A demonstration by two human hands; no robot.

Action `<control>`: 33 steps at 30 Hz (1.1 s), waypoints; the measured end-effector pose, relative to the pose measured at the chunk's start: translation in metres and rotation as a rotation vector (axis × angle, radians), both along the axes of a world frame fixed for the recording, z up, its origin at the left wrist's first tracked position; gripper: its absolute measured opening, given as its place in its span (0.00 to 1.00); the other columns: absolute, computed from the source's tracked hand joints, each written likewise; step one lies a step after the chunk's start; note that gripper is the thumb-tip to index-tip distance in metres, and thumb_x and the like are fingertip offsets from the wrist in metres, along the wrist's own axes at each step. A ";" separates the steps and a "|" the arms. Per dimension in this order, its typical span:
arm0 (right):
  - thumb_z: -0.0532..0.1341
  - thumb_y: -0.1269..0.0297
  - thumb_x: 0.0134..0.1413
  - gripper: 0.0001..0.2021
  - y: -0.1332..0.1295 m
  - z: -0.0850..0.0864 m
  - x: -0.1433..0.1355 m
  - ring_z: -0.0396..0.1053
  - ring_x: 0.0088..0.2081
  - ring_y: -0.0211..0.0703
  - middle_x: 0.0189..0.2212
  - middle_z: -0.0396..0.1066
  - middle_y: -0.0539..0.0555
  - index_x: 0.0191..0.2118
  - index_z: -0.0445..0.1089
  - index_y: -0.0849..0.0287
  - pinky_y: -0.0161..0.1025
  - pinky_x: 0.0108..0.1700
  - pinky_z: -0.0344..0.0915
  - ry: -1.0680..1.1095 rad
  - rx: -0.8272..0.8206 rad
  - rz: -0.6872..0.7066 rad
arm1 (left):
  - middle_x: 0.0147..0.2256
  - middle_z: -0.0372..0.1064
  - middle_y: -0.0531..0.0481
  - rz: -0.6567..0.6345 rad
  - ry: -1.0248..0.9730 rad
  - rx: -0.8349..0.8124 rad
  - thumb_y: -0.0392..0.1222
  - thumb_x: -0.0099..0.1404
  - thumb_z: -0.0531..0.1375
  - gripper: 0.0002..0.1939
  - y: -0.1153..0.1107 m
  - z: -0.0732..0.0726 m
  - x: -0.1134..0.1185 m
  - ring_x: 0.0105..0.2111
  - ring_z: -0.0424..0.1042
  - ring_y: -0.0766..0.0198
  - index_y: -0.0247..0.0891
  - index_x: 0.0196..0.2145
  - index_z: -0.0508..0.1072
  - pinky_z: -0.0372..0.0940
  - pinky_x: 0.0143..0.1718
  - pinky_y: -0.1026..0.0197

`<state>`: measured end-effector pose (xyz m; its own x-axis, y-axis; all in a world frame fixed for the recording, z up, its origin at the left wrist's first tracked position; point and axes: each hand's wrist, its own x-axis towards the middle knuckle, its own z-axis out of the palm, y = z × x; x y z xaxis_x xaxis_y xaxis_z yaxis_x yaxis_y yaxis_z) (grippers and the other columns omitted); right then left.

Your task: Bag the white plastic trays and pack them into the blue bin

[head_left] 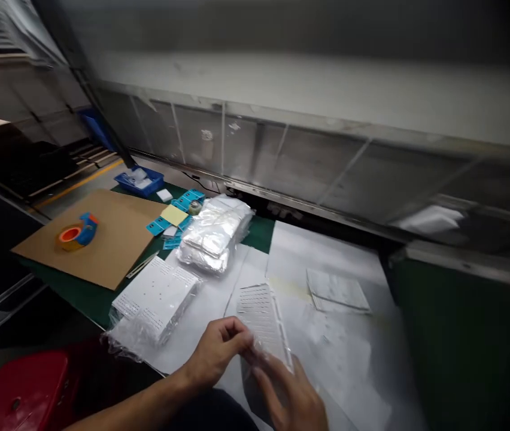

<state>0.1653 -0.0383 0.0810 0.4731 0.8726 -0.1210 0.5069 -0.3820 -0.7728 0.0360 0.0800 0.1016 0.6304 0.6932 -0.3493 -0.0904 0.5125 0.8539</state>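
A thin white panel [261, 314] with rows of dark slits is held up at a tilt over the paper-covered table, and clear plastic glints at its lower end. My left hand [221, 347] is closed in a pinch at that near end, on what looks like the panel's clear plastic bag. Blurred by motion, my right hand [288, 389] curls around the lower right of the panel, fingers near the left fingertips. To the left lies a stack of similar white slotted panels [158, 293] in loose clear plastic. Behind it is a pile of clear plastic bags [214, 230].
A brown cardboard sheet [115, 218] carries a blue-orange tape dispenser [79, 232]. Near the back are a blue tray [140, 181], teal cards [158, 225] and a yellow pad [175, 215]. Another flat packet [338, 291] lies right. A red stool [26, 389] stands lower left.
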 end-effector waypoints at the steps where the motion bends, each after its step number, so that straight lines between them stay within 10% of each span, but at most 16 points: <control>1: 0.53 0.48 0.53 0.15 -0.002 0.001 -0.004 0.69 0.40 0.51 0.40 0.70 0.54 0.40 0.73 0.44 0.44 0.42 0.65 0.039 -0.006 0.033 | 0.26 0.71 0.45 -0.011 -0.023 -0.043 0.45 0.59 0.61 0.12 -0.005 -0.004 0.005 0.28 0.71 0.60 0.32 0.27 0.71 0.66 0.36 0.56; 9: 0.50 0.51 0.57 0.16 -0.021 0.000 -0.004 0.67 0.39 0.45 0.36 0.68 0.52 0.38 0.72 0.50 0.37 0.41 0.65 0.102 -0.094 -0.051 | 0.35 0.71 0.42 0.090 -0.178 -0.338 0.47 0.62 0.57 0.12 -0.022 -0.016 -0.002 0.40 0.70 0.56 0.33 0.33 0.70 0.63 0.46 0.49; 19: 0.52 0.51 0.56 0.14 0.001 0.032 -0.003 0.68 0.37 0.41 0.34 0.69 0.49 0.37 0.73 0.47 0.34 0.38 0.65 0.060 -0.108 0.093 | 0.27 0.68 0.48 0.054 -0.019 0.014 0.45 0.63 0.56 0.12 -0.025 -0.002 -0.003 0.30 0.69 0.63 0.33 0.29 0.67 0.65 0.38 0.55; 25: 0.49 0.54 0.60 0.15 -0.002 0.023 -0.006 0.68 0.36 0.41 0.33 0.69 0.51 0.39 0.72 0.50 0.34 0.39 0.64 0.086 -0.061 0.094 | 0.24 0.63 0.52 0.080 -0.065 -0.106 0.45 0.63 0.57 0.13 -0.027 -0.008 -0.002 0.27 0.65 0.67 0.33 0.27 0.65 0.62 0.36 0.60; 30: 0.49 0.53 0.59 0.15 -0.003 0.012 0.001 0.68 0.35 0.42 0.34 0.68 0.52 0.38 0.71 0.49 0.37 0.38 0.63 -0.092 -0.103 0.051 | 0.23 0.56 0.55 -0.168 -0.121 -0.315 0.50 0.63 0.55 0.15 -0.021 -0.005 -0.013 0.19 0.57 0.72 0.34 0.28 0.64 0.62 0.26 0.61; 33: 0.49 0.52 0.59 0.15 0.003 0.009 0.010 0.68 0.35 0.44 0.35 0.68 0.52 0.38 0.71 0.49 0.40 0.39 0.64 -0.111 -0.147 0.051 | 0.23 0.56 0.57 -0.312 -0.023 -0.146 0.47 0.56 0.62 0.14 -0.015 -0.008 -0.020 0.20 0.56 0.71 0.35 0.36 0.66 0.61 0.27 0.61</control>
